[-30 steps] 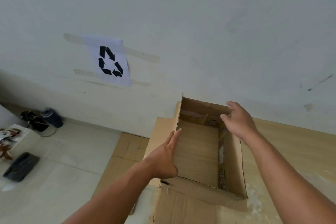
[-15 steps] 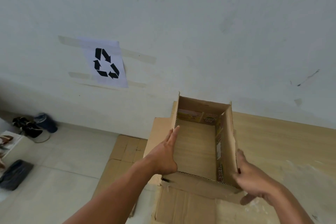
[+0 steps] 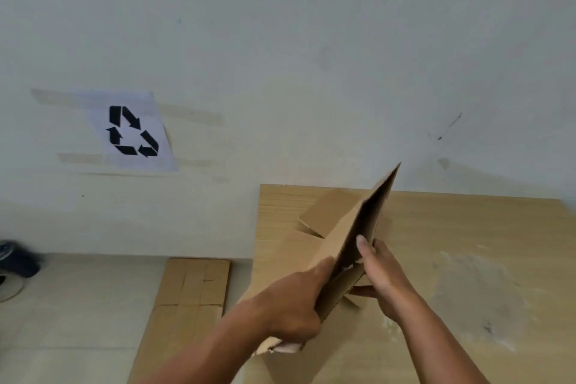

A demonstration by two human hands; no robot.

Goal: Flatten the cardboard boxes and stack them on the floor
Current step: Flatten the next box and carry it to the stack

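At the far left of my feed a dark object [image 3: 17, 260] sits on the floor [image 3: 78, 305] by the foot of the wall [image 3: 311, 40]; it is too blurred for me to say what it is. Above and to its right I see a white recycling sign [image 3: 134, 131] fixed to the wall with pale strips of tape [image 3: 190, 117] along its top and bottom.

Below the sign, a piece of flattened cardboard [image 3: 190, 293] lies flat on the floor. Its far edge is near the wall and its right side is just beside the worktop [image 3: 467, 227].

Over the worktop's left part both hands hold the cardboard box [image 3: 349, 237]. It is pressed nearly flat and stands on edge, tilted, with its far corner pointing up against the wall. A narrow dark slit shows between its two sides, and loose flaps spread out on its left, low over the wood. I cannot tell whether the flaps touch the wood.

The left hand [image 3: 293, 305] is clenched around the near end of the box from the left, thumb up along the panel and fingers curled under. The right hand [image 3: 380, 277] grasps the same end from the right. One finger lies up against the edge by the slit and the others curl below it. The two hands are close together with the cardboard between them.

Further right, the wooden worktop carries a broad whitish smear [image 3: 477, 290], and above it a thin dark mark [image 3: 448, 126] streaks the wall.
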